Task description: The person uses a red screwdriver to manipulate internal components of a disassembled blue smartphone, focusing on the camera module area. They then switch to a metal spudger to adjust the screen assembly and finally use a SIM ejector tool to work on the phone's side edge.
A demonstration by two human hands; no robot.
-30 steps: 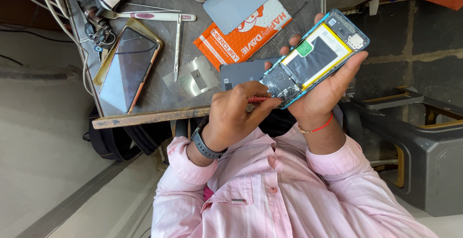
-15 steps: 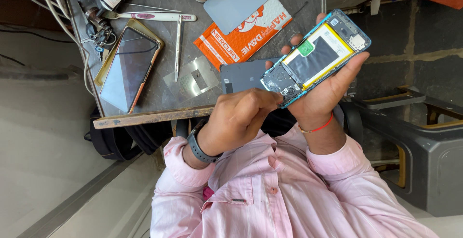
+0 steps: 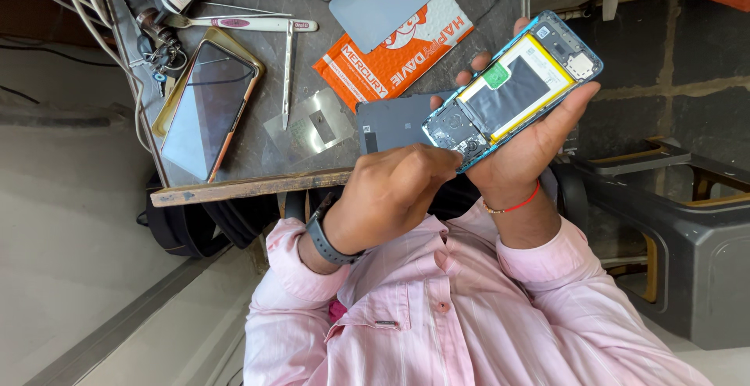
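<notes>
Our grey metal bench [image 3: 258,132] fronts a dark block wall. Beside the cased phone [image 3: 205,109] lie tweezers [image 3: 288,69] and an orange packet [image 3: 394,54]. Right hand [image 3: 539,140] grips the opened phone [image 3: 512,93] past the bench edge. Left hand [image 3: 394,194], fisted, has closed in; any tool is hidden.

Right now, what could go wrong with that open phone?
1. The right hand holds the open phone in the air past the table edge, so it might slip and drop.
2. The left hand presses at the bare parts near the battery. A slip could damage them.
</notes>
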